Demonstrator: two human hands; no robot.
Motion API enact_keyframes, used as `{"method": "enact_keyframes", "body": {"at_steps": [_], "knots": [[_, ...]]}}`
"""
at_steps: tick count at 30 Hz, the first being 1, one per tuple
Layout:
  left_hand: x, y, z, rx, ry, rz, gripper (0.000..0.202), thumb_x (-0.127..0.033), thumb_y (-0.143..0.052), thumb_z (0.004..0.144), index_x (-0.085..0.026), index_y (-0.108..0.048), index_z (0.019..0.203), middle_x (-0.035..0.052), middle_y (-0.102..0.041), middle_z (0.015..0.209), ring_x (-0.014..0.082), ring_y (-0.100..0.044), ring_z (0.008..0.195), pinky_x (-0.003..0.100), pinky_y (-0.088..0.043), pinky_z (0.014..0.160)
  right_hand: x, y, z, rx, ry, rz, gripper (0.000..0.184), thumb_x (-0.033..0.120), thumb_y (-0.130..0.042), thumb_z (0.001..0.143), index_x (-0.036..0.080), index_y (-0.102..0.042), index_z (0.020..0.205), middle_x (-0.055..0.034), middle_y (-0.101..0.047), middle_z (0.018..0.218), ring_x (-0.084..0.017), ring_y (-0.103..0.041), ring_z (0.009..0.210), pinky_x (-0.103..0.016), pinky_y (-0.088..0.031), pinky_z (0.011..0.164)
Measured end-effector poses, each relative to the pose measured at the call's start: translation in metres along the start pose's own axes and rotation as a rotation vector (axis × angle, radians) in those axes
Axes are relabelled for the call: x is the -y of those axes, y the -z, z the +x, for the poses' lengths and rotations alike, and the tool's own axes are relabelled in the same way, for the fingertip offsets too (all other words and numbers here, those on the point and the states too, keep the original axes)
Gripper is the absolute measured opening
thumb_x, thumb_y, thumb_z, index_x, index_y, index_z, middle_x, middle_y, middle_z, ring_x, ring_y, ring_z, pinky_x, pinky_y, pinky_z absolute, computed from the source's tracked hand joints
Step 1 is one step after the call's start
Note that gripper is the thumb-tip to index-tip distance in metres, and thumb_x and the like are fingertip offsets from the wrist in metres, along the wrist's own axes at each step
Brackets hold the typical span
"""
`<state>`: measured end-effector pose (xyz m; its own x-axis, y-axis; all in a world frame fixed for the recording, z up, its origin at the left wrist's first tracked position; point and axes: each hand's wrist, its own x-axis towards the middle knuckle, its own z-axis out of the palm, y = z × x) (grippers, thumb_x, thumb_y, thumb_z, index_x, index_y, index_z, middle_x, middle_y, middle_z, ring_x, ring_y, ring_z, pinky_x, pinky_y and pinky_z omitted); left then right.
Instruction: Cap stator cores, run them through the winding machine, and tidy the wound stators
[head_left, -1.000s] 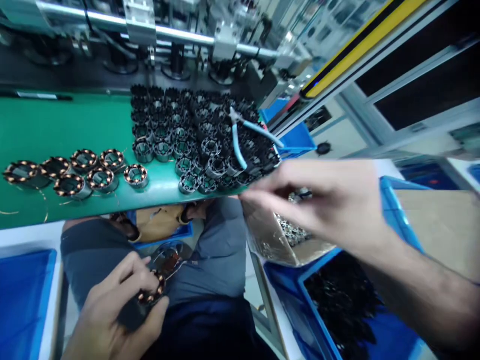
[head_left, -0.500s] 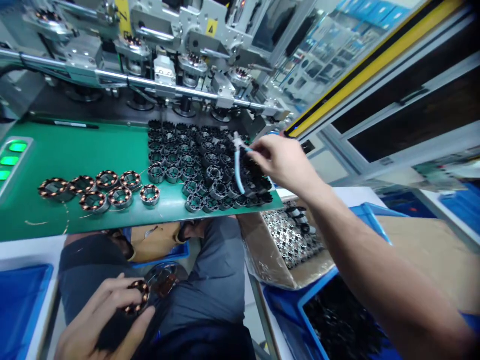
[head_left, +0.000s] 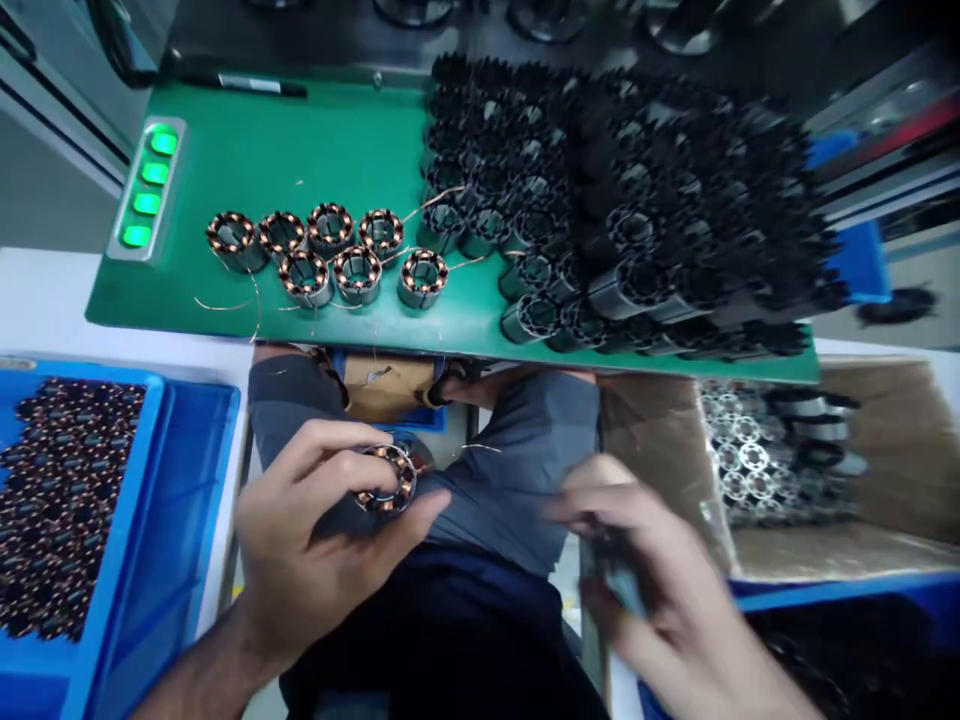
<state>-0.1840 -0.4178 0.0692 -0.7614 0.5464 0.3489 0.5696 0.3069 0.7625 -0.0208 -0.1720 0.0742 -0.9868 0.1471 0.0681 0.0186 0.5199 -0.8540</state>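
Note:
In my left hand [head_left: 319,535] is a ring-shaped motor stator [head_left: 387,478] with copper windings, gripped between fingers and thumb above my lap. A thin copper wire [head_left: 480,448] shows to the right of it. My right hand [head_left: 652,570], smeared by motion, is closed around the side cutters [head_left: 626,570], of which only a dark, bluish blur shows. Several wound stators [head_left: 357,275] stand on the green mat [head_left: 352,130], some with loose wire ends. To their right, rows of black stator cores without copper [head_left: 536,230] are stacked.
A blue bin [head_left: 154,470] at the left holds many wound stators. At the right, a cardboard box [head_left: 660,450] contains bare metal cores, with a blue crate [head_left: 772,595] below it. A panel with green lights [head_left: 146,190] and a black pen [head_left: 259,85] lie on the mat.
My right hand has come down from the black cores to my lap with the side cutters. My left hand still holds the stator. The view has tilted down and turned left.

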Motion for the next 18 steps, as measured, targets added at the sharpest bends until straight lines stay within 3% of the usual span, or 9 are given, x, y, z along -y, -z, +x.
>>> {"method": "enact_keyframes", "body": {"at_steps": [3,5,9,14,18], "knots": [[-0.001,-0.003,-0.001,0.013,-0.021,0.009,0.026,-0.023,-0.102,0.092,-0.027,-0.077,0.098,-0.0003,-0.083,0.11,0.0165,-0.082,0.095,0.028,-0.067,0.082,0.0,-0.041,-0.003,0.06,-0.035,0.171,0.064,0.011,-0.062,0.092,0.034,-0.071,0.152,-0.006,-0.073,0.107,-0.025,-0.074,0.092,-0.036,-0.064,0.074],[-0.003,-0.005,-0.001,0.027,-0.033,0.021,0.025,-0.025,-0.101,0.093,-0.027,-0.078,0.099,-0.0003,-0.084,0.11,0.0172,-0.082,0.095,0.029,-0.067,0.081,-0.005,-0.055,0.002,0.039,-0.055,0.242,0.072,0.01,-0.061,0.092,0.035,-0.07,0.159,-0.0065,-0.074,0.113,-0.026,-0.075,0.1,-0.039,-0.066,0.082],[-0.006,-0.009,-0.003,0.038,-0.018,0.032,0.024,-0.027,-0.101,0.094,-0.028,-0.078,0.1,-0.0008,-0.083,0.112,0.0169,-0.082,0.097,0.029,-0.067,0.081,-0.011,-0.063,0.009,0.021,-0.037,0.309,0.08,0.007,-0.06,0.088,0.036,-0.07,0.162,-0.0058,-0.074,0.119,-0.025,-0.073,0.104,-0.039,-0.065,0.089],[-0.007,-0.012,-0.006,0.02,-0.019,0.027,0.025,-0.026,-0.101,0.093,-0.027,-0.077,0.099,-0.001,-0.083,0.109,0.0164,-0.082,0.094,0.028,-0.066,0.077,-0.013,-0.065,0.003,0.007,-0.034,0.29,0.085,0.005,-0.062,0.085,0.038,-0.07,0.163,-0.0038,-0.075,0.109,-0.024,-0.071,0.098,-0.035,-0.061,0.081],[-0.008,-0.014,-0.01,0.017,0.017,0.019,0.026,-0.024,-0.102,0.092,-0.027,-0.077,0.099,-0.0009,-0.083,0.109,0.0164,-0.082,0.095,0.029,-0.067,0.08,-0.015,-0.068,0.002,-0.012,-0.032,0.301,0.084,0.004,-0.062,0.085,0.037,-0.073,0.161,-0.0039,-0.082,0.117,-0.022,-0.072,0.092,-0.034,-0.061,0.078]]}}
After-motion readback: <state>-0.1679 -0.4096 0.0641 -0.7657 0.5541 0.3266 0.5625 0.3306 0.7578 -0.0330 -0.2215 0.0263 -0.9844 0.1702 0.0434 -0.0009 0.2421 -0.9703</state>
